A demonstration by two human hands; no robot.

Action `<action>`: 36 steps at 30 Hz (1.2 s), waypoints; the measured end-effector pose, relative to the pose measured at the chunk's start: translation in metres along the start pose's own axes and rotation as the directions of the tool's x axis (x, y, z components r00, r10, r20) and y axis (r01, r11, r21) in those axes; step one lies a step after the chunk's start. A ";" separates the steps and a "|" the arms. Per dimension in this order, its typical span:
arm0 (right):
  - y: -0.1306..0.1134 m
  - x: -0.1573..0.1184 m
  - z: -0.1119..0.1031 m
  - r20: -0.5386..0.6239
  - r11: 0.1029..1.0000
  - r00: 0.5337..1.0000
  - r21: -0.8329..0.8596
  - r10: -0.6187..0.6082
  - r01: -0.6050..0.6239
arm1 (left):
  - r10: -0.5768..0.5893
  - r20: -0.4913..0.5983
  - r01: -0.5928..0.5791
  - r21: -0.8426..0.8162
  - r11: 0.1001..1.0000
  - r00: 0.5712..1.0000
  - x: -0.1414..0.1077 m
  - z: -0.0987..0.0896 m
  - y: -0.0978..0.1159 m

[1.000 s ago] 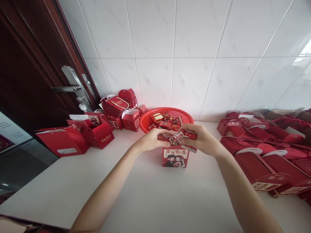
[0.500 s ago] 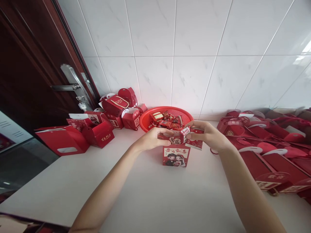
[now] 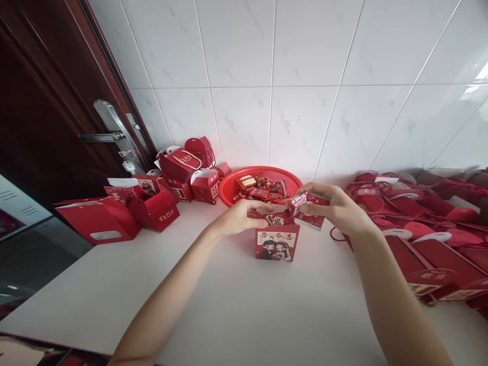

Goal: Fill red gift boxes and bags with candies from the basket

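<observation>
A small red gift box (image 3: 276,246) with a cartoon wedding couple stands upright and open on the white table. At its upper left edge, my left hand (image 3: 240,217) is closed, thumb and fingers gripping the rim. A dark red packet with pale lettering (image 3: 275,219) shows in the box mouth. My right hand (image 3: 341,209) pinches a red-and-white wrapped candy (image 3: 299,204) just above the box's right side. Below those fingers is a red patterned piece (image 3: 313,220); I cannot tell whether it is a flap or a wrapper.
Behind the box stands a red plastic basket (image 3: 292,178) with wrapped candies (image 3: 263,190). Several red gift boxes (image 3: 154,208) cluster at the left, near a dark door (image 3: 46,76) with a metal handle. Rows of red boxes (image 3: 430,249) fill the right side. A tiled wall (image 3: 240,117) rises behind.
My right hand has moved slightly right and up with the candy, off the box mouth; the patterned piece shifted right too. My left hand and the box have stayed in place.
</observation>
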State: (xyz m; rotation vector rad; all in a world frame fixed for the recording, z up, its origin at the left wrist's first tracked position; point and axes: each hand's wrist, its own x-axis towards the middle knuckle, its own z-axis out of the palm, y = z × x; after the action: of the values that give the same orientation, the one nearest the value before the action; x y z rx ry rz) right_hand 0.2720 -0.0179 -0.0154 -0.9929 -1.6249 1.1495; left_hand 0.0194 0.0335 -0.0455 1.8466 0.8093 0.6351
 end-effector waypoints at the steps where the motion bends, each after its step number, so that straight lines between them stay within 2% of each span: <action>1: -0.002 -0.001 0.000 -0.005 1.000 1.000 0.012 -0.006 0.006 | 0.001 -0.002 -0.001 0.005 1.000 1.000 0.000 0.000 0.000; 10: 0.003 0.003 0.001 0.059 0.996 0.998 -0.081 0.036 -0.031 | -0.009 -0.011 0.009 0.021 1.000 1.000 0.002 0.000 -0.003; 18: 0.001 0.001 0.004 0.183 0.984 0.981 -0.150 -0.066 0.095 | -0.018 -0.029 0.018 0.014 1.000 0.999 0.002 0.000 -0.005; 23: 0.002 0.003 0.007 0.167 0.978 0.986 -0.197 -0.028 0.061 | 0.006 -0.040 -0.004 0.037 0.999 0.999 0.002 0.000 -0.004; 29: 0.000 -0.001 0.004 0.093 0.984 0.993 -0.152 -0.079 0.093 | -0.025 -0.024 0.026 0.031 0.999 0.999 0.002 0.000 -0.004; 36: -0.004 -0.001 0.010 0.211 0.968 0.973 -0.212 -0.092 0.137 | -0.026 -0.043 0.028 0.036 0.999 0.999 0.002 0.000 -0.004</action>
State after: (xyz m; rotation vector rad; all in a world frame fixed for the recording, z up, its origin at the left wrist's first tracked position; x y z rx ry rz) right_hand 0.2623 -0.0229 -0.0137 -0.9328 -1.9826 1.0287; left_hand 0.0198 0.0366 -0.0490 1.8573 0.8782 0.6484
